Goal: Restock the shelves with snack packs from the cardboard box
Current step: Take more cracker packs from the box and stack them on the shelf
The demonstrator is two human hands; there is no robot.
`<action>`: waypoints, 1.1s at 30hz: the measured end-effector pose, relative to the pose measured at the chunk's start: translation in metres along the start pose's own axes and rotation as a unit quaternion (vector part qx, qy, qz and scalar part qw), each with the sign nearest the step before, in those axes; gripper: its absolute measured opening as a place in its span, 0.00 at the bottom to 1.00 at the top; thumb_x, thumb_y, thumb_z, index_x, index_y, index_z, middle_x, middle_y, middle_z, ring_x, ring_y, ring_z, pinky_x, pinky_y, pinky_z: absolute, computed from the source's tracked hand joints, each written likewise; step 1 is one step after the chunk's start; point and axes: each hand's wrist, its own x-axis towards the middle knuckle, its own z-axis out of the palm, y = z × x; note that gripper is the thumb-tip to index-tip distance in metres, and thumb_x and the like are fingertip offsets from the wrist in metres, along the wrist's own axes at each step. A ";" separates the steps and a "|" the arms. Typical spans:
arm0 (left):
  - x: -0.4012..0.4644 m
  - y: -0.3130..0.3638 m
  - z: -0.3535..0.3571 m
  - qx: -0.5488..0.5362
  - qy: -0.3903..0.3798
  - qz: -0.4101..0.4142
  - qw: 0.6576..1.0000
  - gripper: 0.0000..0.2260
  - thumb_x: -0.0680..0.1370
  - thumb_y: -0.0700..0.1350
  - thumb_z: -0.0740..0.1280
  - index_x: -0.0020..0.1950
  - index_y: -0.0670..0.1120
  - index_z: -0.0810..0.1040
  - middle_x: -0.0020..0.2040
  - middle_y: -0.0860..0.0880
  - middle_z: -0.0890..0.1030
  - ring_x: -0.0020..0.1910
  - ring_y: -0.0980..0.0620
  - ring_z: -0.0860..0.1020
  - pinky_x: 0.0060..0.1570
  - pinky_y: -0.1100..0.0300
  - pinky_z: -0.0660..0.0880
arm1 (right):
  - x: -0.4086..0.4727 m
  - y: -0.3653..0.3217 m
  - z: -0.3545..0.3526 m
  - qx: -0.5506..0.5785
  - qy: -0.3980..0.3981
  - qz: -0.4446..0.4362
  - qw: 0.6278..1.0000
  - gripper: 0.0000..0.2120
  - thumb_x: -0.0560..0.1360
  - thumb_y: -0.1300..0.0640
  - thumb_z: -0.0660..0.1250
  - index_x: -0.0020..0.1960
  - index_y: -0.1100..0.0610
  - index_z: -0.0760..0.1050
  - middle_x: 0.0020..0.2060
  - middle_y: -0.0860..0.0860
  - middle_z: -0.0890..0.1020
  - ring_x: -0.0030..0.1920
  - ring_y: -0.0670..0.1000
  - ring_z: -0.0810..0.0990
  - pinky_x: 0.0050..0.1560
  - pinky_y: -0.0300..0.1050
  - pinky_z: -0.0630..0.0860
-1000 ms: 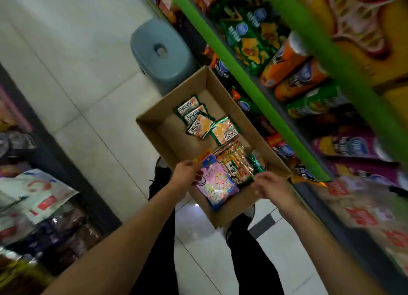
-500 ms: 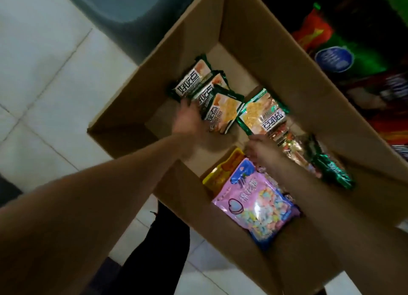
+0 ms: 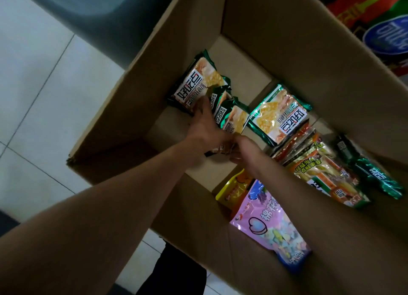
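Head view: left hand point(image 3: 206, 127) grips overlapping green snack packs point(image 3: 231, 118) in the cardboard box point(image 3: 287, 58); packs run toward 11 o'clock. Right hand point(image 3: 245, 151), just beside at 5 o'clock, apparently pinches their lower edge.

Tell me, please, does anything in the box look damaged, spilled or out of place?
Nothing stands out. The packs in the box lie loose at mixed angles but look sealed, with nothing spilled. Both hands, left and right, are at the green packs.
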 end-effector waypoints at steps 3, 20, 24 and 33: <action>-0.001 0.007 -0.020 -0.005 0.004 0.017 1.000 0.49 0.67 0.47 0.80 0.81 0.49 0.53 0.78 0.45 0.64 0.75 0.43 0.67 0.72 0.46 0.67 | -0.009 0.007 -0.009 0.014 -0.048 -0.030 0.998 0.07 0.79 0.52 0.62 0.48 0.49 0.79 0.43 0.50 0.84 0.49 0.53 0.81 0.56 0.52 0.73; 0.032 0.023 -0.083 -0.088 -0.022 -0.044 0.995 0.26 0.69 0.53 0.79 0.65 0.51 0.78 0.51 0.54 0.83 0.54 0.51 0.83 0.44 0.59 0.82 | 0.026 -0.034 0.024 0.369 -0.245 -0.084 0.893 0.25 0.73 0.41 0.73 0.64 0.54 0.81 0.65 0.59 0.81 0.64 0.61 0.80 0.62 0.58 0.78; 0.013 0.021 -0.079 -0.091 -0.083 -0.067 0.990 0.30 0.68 0.51 0.80 0.67 0.48 0.77 0.60 0.46 0.83 0.54 0.47 0.83 0.59 0.49 0.80 | 0.006 -0.016 0.011 0.315 -0.223 -0.039 0.922 0.38 0.62 0.43 0.81 0.69 0.54 0.76 0.63 0.59 0.82 0.62 0.61 0.82 0.60 0.57 0.78; -0.118 0.061 -0.096 -0.177 -0.188 -0.075 0.963 0.27 0.73 0.45 0.77 0.68 0.47 0.69 0.50 0.47 0.86 0.43 0.51 0.86 0.40 0.58 0.82 | -0.168 0.004 -0.020 0.363 -0.160 -0.024 0.918 0.21 0.74 0.46 0.71 0.64 0.55 0.81 0.59 0.58 0.84 0.59 0.58 0.84 0.58 0.55 0.80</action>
